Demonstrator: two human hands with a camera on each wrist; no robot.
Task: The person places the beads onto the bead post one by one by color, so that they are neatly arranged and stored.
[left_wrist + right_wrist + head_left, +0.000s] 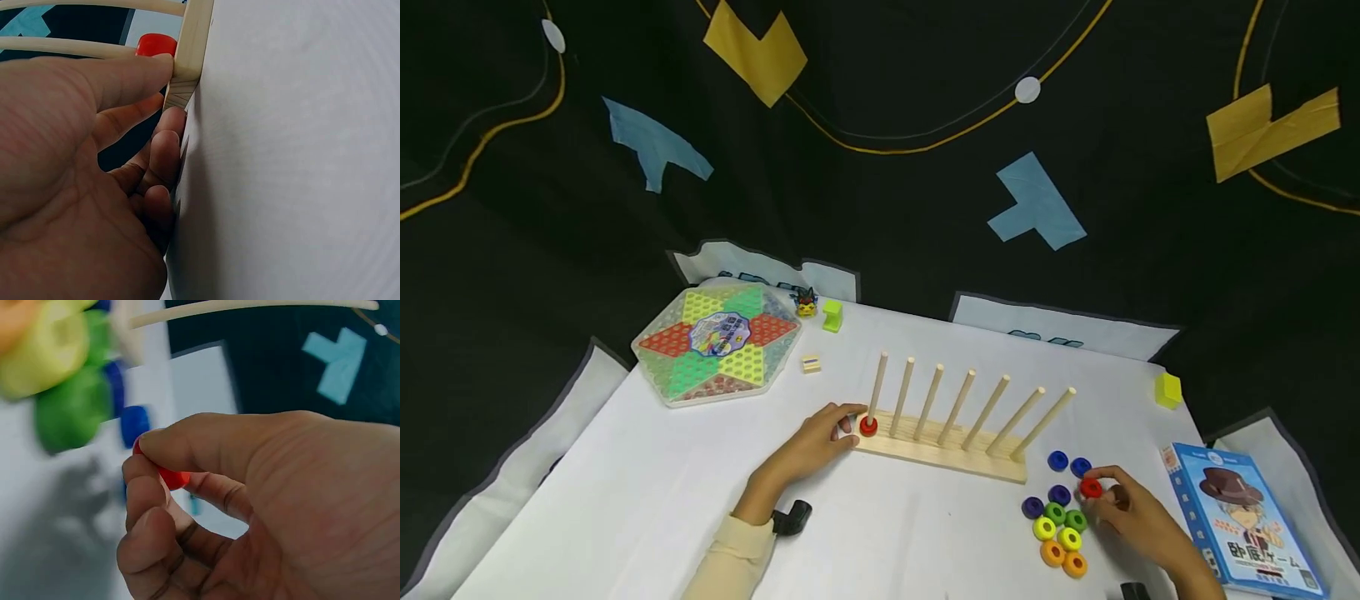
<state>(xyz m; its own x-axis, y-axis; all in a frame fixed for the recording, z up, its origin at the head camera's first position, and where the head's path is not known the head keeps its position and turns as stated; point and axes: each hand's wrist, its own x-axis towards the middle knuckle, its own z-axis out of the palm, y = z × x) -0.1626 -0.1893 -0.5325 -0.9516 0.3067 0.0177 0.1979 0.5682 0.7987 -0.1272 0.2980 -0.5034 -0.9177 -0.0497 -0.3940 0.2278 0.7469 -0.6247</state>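
Note:
A wooden peg board [940,448] with several upright pegs stands mid-table, a red ring [868,427] around the foot of its leftmost peg. My left hand [815,442] holds the board's left end between thumb and fingers; the left wrist view shows the thumb [134,81] against the wood beside that ring. On the right, my right hand [1138,518] pinches another red ring [1091,488] between thumb and fingertips, seen also as a red ring [175,479] partly covered in the right wrist view. Beside it lie blue rings [1057,462], purple rings [1032,507], green rings [1076,521], yellow rings [1070,539] and orange rings [1052,553].
A hexagonal Chinese checkers board [718,342] lies at the back left, near a small figurine [806,302], a green block [832,316] and a small beige block [811,363]. At right are a yellow block [1168,390] and a blue game box [1243,517].

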